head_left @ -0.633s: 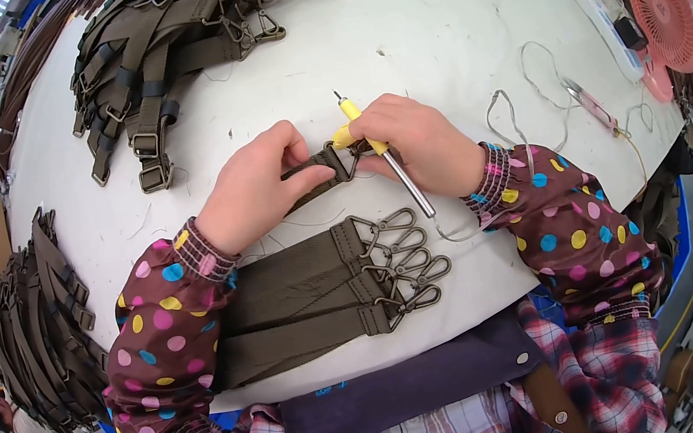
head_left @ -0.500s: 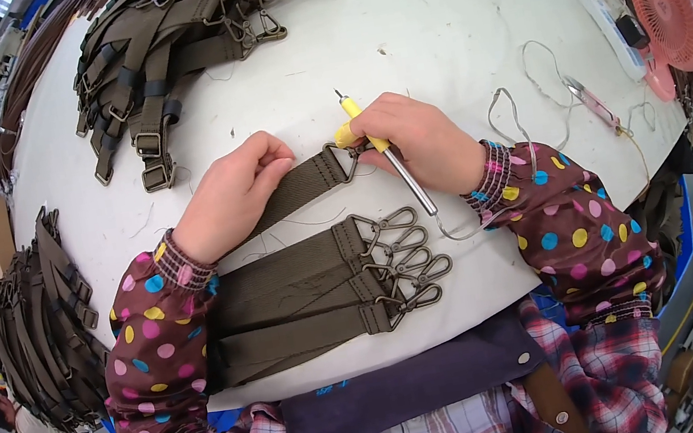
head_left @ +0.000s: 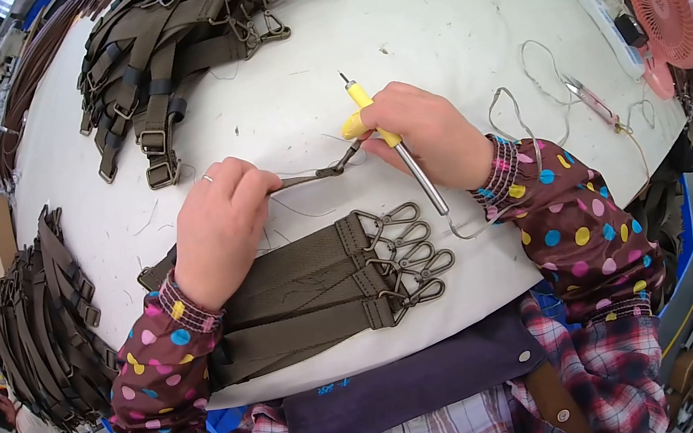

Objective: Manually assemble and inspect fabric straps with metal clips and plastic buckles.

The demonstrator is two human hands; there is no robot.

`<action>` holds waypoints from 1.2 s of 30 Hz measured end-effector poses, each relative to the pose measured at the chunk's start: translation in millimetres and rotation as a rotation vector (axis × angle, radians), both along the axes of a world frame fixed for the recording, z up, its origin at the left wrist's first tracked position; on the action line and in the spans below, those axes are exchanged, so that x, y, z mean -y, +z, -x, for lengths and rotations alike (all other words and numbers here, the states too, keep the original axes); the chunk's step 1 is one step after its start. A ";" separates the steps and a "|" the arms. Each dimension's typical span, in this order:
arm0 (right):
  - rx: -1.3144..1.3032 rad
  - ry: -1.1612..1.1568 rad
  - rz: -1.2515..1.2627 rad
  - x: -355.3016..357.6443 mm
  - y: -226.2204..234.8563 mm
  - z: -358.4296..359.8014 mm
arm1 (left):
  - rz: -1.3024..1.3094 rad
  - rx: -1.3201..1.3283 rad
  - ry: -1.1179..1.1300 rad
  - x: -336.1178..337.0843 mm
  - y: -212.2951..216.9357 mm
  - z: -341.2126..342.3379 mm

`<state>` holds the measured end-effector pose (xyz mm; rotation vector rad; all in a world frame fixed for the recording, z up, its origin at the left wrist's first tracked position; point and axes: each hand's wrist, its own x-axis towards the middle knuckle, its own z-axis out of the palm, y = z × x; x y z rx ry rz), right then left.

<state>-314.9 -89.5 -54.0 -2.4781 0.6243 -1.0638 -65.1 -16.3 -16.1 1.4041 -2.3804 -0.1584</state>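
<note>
My left hand (head_left: 225, 222), wearing a ring, pinches an olive-brown webbing strap (head_left: 297, 179), now turned edge-on. In my right hand (head_left: 428, 131) is a soldering-iron-like heat pen (head_left: 420, 176) with a yellow grip, a silver shaft and a thin dark tip pointing up and away. The same hand's fingers, one with a yellow cover, also hold the strap's metal snap hook (head_left: 348, 157), partly hidden. Nearer to me, several flat straps (head_left: 300, 265) lie side by side, their snap hooks (head_left: 416, 269) pointing right.
A heap of buckled straps (head_left: 159, 60) lies at the far left, another bundle (head_left: 45, 318) at the left edge. Far right are a pink fan (head_left: 665, 7), a white power strip (head_left: 610, 30) and thread snips (head_left: 591, 101). Loose threads and a thin cord (head_left: 522, 121) lie on the white table (head_left: 444, 29).
The held strap has turned from flat to edge-on. My left hand has rolled over, knuckles up, and shifted slightly nearer; the right hand with the heat pen has moved slightly right.
</note>
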 end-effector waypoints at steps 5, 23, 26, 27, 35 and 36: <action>0.085 -0.042 -0.158 -9.0 1.8 -2.7 | 0.082 0.275 -0.140 -14.3 -0.5 7.3; 0.143 0.029 -0.784 -17.4 -0.2 -14.6 | -0.515 -0.267 0.024 10.8 -7.9 31.9; 0.122 0.032 -0.787 -18.6 0.0 -15.3 | -0.755 -0.524 0.136 11.9 -8.9 28.1; 0.122 0.037 -0.788 -18.8 -0.4 -15.6 | -0.756 -0.524 0.136 11.7 -13.0 26.3; 0.079 0.023 -0.712 -18.4 -2.6 -15.7 | -0.719 -0.695 0.092 9.6 -25.2 26.5; 0.076 0.021 -0.710 -18.3 -2.7 -15.6 | -0.719 -0.695 0.092 9.8 -24.9 26.7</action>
